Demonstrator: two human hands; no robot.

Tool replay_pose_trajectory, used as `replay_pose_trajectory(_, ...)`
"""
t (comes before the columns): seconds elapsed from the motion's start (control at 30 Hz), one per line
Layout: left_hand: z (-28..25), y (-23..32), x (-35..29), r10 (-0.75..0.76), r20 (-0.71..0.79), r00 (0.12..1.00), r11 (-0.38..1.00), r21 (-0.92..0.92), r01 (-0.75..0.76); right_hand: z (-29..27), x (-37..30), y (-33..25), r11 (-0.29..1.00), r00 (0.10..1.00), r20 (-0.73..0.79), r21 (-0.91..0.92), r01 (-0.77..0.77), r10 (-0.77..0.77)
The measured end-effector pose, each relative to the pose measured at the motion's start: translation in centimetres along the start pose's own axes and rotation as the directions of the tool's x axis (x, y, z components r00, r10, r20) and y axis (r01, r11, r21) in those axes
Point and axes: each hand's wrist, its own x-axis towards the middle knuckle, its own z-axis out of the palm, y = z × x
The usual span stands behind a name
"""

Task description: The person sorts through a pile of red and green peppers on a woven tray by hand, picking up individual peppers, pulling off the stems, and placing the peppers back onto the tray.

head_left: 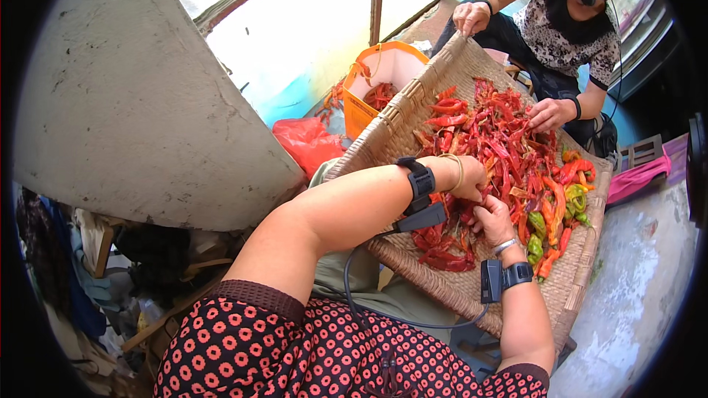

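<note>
A woven basket tray (391, 133) lies tilted across my lap, heaped with dried red chili peppers (501, 155). Over the near part of the heap, my left hand (468, 178) is closed, its fingertips bent down close to my right hand. My right hand (494, 222), thumb and fingers pinched together, is on a dark red chili pepper (467, 211); part of that pepper is hidden by the hands. What the left fingers hold, if anything, is covered. Fresher green peppers (537, 227) and orange ones lie at the tray's right side.
Across the tray a person grips its far corner with one hand (472, 18) and touches the peppers with the other (552, 113). An orange box (359, 114) with peppers inside stands beyond, near a red plastic bag (306, 144). A cable (420, 322) links my wrist devices.
</note>
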Motion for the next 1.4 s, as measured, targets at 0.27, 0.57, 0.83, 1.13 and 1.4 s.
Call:
replay_pose_trajectory(0.27,0.1,0.2,-0.2,-0.013,-0.032,0.999,1.000,-0.026,0.012,-0.2,0.1,0.4,1.000,1.000,-0.001,-0.023,-0.020,0.020)
replay_pose_trajectory(0.57,0.7,-0.2,0.2,-0.004,-0.044,0.999,1.000,-0.005,0.004,-0.1,0.3,0.6,1.000,1.000,-0.010,-0.020,-0.016,0.016)
replay_pose_trajectory(0.83,0.7,0.0,0.2,-0.014,-0.011,1.000,1.000,0.018,0.014,0.1,0.2,0.7,1.000,1.000,-0.018,-0.024,-0.014,0.013)
replay_pose_trajectory(1.13,0.2,0.6,0.3,-0.045,0.018,0.999,0.994,0.098,0.043,-0.2,0.4,0.8,0.999,1.000,-0.012,-0.036,-0.014,0.013)
replay_pose_trajectory(1.4,0.4,0.6,0.4,-0.033,0.027,0.999,0.995,0.095,0.030,-0.1,0.4,1.0,0.999,1.000,-0.008,0.009,-0.030,0.030)
